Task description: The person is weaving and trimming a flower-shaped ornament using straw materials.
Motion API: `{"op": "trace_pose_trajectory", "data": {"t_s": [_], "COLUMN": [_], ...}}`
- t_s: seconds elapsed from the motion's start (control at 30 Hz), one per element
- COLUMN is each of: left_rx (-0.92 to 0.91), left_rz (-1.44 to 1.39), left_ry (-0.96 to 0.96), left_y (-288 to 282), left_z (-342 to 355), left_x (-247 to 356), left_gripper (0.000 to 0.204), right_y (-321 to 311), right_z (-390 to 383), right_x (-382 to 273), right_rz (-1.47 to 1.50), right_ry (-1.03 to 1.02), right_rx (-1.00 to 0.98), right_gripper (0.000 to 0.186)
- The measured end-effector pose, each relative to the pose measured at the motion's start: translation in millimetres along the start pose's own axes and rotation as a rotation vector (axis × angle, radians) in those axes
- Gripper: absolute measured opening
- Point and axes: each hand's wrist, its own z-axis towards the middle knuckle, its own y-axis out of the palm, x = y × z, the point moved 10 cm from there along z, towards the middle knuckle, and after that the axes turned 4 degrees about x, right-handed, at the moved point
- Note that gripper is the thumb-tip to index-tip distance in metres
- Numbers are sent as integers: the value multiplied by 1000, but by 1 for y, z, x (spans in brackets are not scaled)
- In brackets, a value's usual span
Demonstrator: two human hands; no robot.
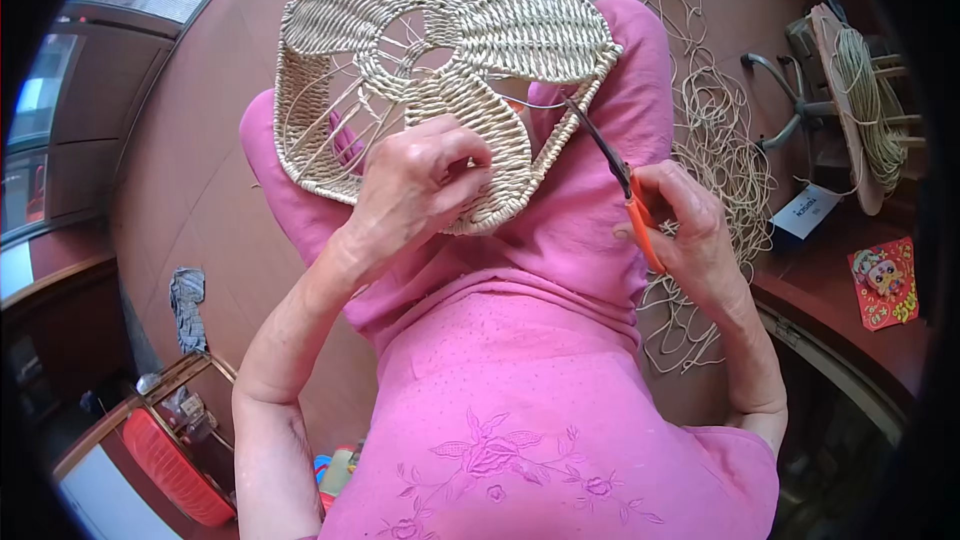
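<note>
A woven straw basket [505,135] with flower-petal panels and a round ring in its middle rests across my lap. My left hand [420,170] is over its near petal, thumb and forefinger curled together in a pinch; whatever lies between them is too small to make out. Loose thin strands [365,110] cross the basket's open gaps beside that hand. To the right, my right hand [685,225] grips a pair of scissors [640,215] by the orange handles. Their dark blades point up and left, close to the basket's right rim.
A tangled heap of straw cord [720,140] covers the floor at the right. Beyond it are a wooden reel wound with cord [865,90] and a metal chair base [795,100]. A red card [885,283] lies on the brown surface at right. A grey cloth [187,308] is at left.
</note>
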Motion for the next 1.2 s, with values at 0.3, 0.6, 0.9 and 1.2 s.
{"op": "trace_pose_trajectory", "data": {"t_s": [0.3,0.6,0.9,1.2], "left_rx": [66,107,36,37], "left_rz": [47,-176,-129,-176], "left_ry": [-1,-128,-25,-73], "left_y": [3,-17,-14,-11], "left_z": [1,-3,7,10], "left_x": [11,2,12,10], "left_gripper": [15,14,20,21], "right_y": [-9,6,35,46], "right_z": [9,21,34,33], "right_x": [0,-18,-55,-64], "right_rz": [-233,-392,-475,-566], "right_ry": [-184,-346,-502,-495], "right_rx": [101,29,-26,42], "right_gripper": [38,43,45,39]}}
